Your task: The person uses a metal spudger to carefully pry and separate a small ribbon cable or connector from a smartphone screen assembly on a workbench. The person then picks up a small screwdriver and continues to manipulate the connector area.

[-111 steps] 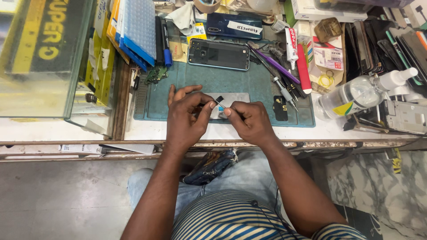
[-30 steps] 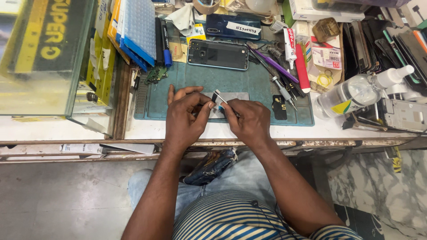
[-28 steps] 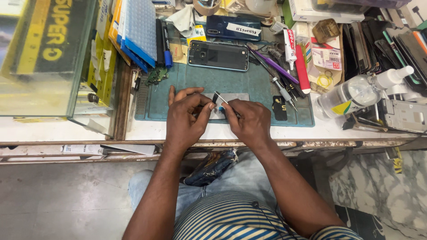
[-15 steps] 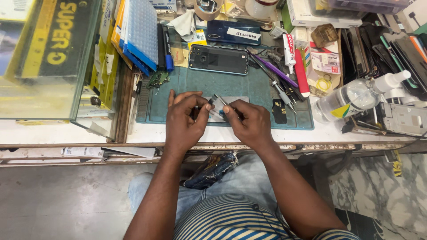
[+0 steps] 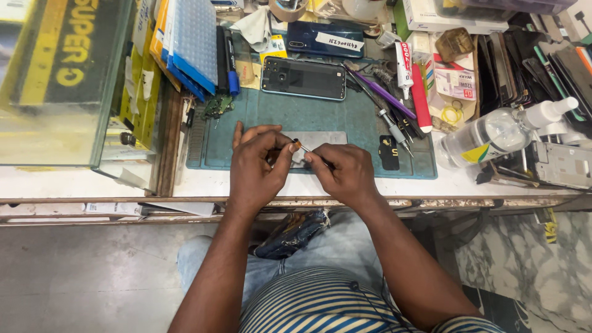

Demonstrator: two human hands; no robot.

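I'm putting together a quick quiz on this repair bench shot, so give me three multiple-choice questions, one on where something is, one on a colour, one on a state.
1. Where does the opened phone lie?
A. on the mat's far end, beyond the hands
B. on the person's lap
C. on the floor

2. What colour is the work mat?
A. red
B. teal green
C. white

3. How do the hands stand?
A. both flat and empty
B. one raised off the bench
C. close together, pinching small work

Answers: 1 A, it rests past the left hand and right hand. 2 B, the mat's bare surface shows teal. 3 C, the right hand pinches a thin tool by the left fingertips.
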